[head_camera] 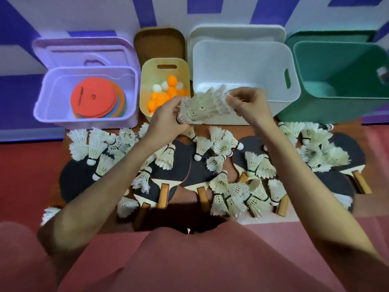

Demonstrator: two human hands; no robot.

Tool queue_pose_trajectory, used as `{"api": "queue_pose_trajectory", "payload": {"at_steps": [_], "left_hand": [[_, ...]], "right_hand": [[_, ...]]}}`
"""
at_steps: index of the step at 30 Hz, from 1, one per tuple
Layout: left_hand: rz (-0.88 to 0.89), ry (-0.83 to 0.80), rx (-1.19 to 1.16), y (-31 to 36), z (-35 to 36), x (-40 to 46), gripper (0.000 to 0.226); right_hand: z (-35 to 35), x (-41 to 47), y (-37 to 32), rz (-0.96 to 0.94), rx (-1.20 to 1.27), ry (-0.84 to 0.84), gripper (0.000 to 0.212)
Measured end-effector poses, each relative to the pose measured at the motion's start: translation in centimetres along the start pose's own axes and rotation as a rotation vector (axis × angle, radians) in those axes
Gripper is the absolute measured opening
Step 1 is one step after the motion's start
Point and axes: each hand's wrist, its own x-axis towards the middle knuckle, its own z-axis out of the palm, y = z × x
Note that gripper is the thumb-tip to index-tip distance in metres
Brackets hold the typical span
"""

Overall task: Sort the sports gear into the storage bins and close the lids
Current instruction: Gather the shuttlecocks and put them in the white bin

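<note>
A nested stack of white feather shuttlecocks (205,107) lies sideways in the air in front of the white bin (242,66), which looks empty inside. My left hand (168,121) grips the stack's cork end. My right hand (247,102) pinches the feather end. Below, several loose shuttlecocks (221,144) lie over several black table tennis paddles (181,171) with wooden handles. The purple bin (88,121) holds flat coloured discs (94,100). The small yellow bin (145,81) holds orange and white balls (166,93). The green bin (336,106) at the right shows nothing inside.
Each bin's lid leans on the wall behind it: purple (84,51), brown (160,43), white (235,32), green (328,35). The gear lies on a low brown surface (56,188) over a red floor (25,169). My knees in pink fill the near edge.
</note>
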Motion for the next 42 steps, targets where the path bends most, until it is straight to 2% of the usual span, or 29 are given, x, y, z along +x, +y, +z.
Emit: {"api": "queue_pose_trajectory", "payload": {"at_steps": [2,5,8,12,17,20,23,28,31,34,36,39,42], "left_hand": [[0.033,0.024,0.035,1.1,0.0,2.6,0.055],[0.056,0.052,0.183,2.6,0.2,7.2,0.055],[0.045,-0.008,0.287,3.5,1.0,12.0,0.053],[0.054,-0.110,0.402,2.7,4.0,17.9,0.042],[-0.054,-0.221,0.555,-0.5,8.4,22.5,0.038],[-0.144,-0.261,0.606,-2.5,10.2,24.1,0.036],[-0.216,-0.289,0.646,-4.4,11.4,25.5,0.030],[-0.303,-0.339,0.745,-6.0,12.7,27.1,0.026],[-0.300,-0.396,0.842,-6.5,13.5,27.5,0.028],[-0.277,-0.453,0.916,-7.2,14.2,27.7,0.031],[-0.260,-0.469,0.944,-7.5,14.4,27.8,0.029],[-0.239,-0.463,1.008,-7.8,14.3,27.8,0.024],[-0.238,-0.448,1.039,-7.5,13.8,27.6,0.026]], "right_hand": [[-0.8,2.0,-0.6,-0.006,0.033,0.075,0.006],[-2.0,4.8,-0.6,-0.056,0.041,0.176,0.019],[-3.1,7.4,0.3,-0.091,0.047,0.297,0.014],[-4.5,11.6,3.2,-0.080,-0.201,0.388,0.007],[-5.3,18.0,6.8,0.120,-0.394,0.272,0.012],[-5.1,21.4,8.4,0.287,-0.174,0.129,0.025],[-5.2,23.8,9.2,0.394,-0.038,0.100,0.024],[-5.1,26.1,10.3,0.438,-0.099,-0.106,0.023],[-4.0,26.3,10.9,0.410,-0.285,-0.272,0.011],[-2.9,26.2,11.6,0.387,-0.475,-0.336,0.007],[-2.3,26.2,11.8,0.380,-0.541,-0.347,0.012],[-1.9,25.9,11.8,0.407,-0.561,-0.349,0.034],[-2.1,25.2,11.3,0.414,-0.593,-0.344,0.041]]}}
